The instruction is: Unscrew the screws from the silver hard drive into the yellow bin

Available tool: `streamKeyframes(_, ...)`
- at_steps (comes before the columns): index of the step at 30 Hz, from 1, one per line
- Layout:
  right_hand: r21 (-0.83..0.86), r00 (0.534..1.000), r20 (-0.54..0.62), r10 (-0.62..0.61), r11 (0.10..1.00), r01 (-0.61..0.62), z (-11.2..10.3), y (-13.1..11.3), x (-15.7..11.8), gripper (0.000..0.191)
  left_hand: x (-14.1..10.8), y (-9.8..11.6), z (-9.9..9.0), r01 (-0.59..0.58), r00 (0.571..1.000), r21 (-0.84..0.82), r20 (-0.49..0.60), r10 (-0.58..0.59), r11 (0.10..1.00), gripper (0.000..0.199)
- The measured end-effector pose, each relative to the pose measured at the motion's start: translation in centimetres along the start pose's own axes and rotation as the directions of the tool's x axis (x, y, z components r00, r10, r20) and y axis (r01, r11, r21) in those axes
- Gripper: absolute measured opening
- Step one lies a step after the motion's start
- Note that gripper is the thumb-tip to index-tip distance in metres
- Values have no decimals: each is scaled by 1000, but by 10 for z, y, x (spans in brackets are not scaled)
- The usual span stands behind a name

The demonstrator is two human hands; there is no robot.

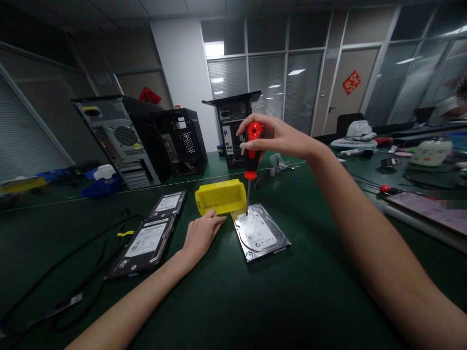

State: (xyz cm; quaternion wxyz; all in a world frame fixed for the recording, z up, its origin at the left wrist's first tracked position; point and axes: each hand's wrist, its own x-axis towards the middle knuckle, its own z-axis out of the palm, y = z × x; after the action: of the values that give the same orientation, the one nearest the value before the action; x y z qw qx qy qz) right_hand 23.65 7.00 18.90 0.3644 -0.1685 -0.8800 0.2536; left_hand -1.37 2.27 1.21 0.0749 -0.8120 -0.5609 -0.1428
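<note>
My right hand (pixel 268 133) is closed round the red and black handle of a screwdriver (pixel 251 158), which stands nearly upright. Its tip meets the top of a silver hard drive (pixel 257 231) near the far edge, by the white label. The drive lies flat on the green table. Left of it, my left hand (pixel 202 233) rests low with its fingers drawn together, pointing at the drive's far left corner. What those fingers hold, if anything, is hidden. Just beyond them a yellow plastic bin (pixel 222 195) leans with its opening facing me.
Two more hard drives (pixel 146 240) lie at left beside black cables (pixel 87 262). Computer cases (pixel 126 141) stand at the back. A blue bin (pixel 102 187) sits left. On the right are a pink-topped flat item (pixel 430 209) and a white cap (pixel 355 133). A person (pixel 450 107) is at far right.
</note>
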Motion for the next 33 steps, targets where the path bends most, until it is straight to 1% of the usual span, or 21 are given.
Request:
streamKeyframes(8, -24, 1000, 12, 19, 1000, -18, 0, -1, 0, 38, -2, 2, -1, -49, 999, 41, -21, 50, 998, 24)
streamKeyframes(13, -1, 999, 30, 34, 999, -34, 1, -2, 0, 37, -1, 2, -1, -85, 994, 33, -60, 87, 996, 22)
streamKeyframes(16, -16, 998, 27, 49, 999, -49, 2, -2, 0, 36, -2, 2, -2, -109, 990, 13, -86, 110, 994, 20)
streamKeyframes(19, -30, 999, 23, 48, 998, -47, 3, -2, 0, 35, -11, 4, -5, -141, 984, -18, -113, 138, 990, 19)
streamKeyframes(21, -23, 998, 32, 50, 999, -49, 3, -2, 0, 36, -24, 8, -8, -208, 970, -65, -144, 197, 976, 19)
streamKeyframes(22, -18, 998, 40, 51, 999, -50, 3, -3, 0, 36, -31, 11, -9, -289, 944, -116, -197, 263, 950, 19)
streamKeyframes(23, -14, 998, 49, 50, 999, -49, 3, -3, 0, 36, -37, 14, -11, -373, 910, -148, -253, 329, 916, 20)
streamKeyframes(25, -15, 998, 58, 39, 999, -38, 3, -5, -1, 36, -47, 22, -13, -458, 855, -153, -344, 387, 876, 20)
streamKeyframes(27, -25, 998, 55, 26, 999, -25, 2, -6, -1, 36, -51, 29, -14, -505, 811, -108, -398, 428, 856, 19)
streamKeyframes(30, -47, 998, 66, 24, 999, -21, 2, -8, -2, 36, -48, 39, -15, -564, 734, -4, -459, 500, 825, 17)
streamKeyframes(33, -53, 996, 93, 17, 999, -12, 2, -9, -2, 37, -42, 44, -18, -614, 656, 103, -485, 579, 782, 21)
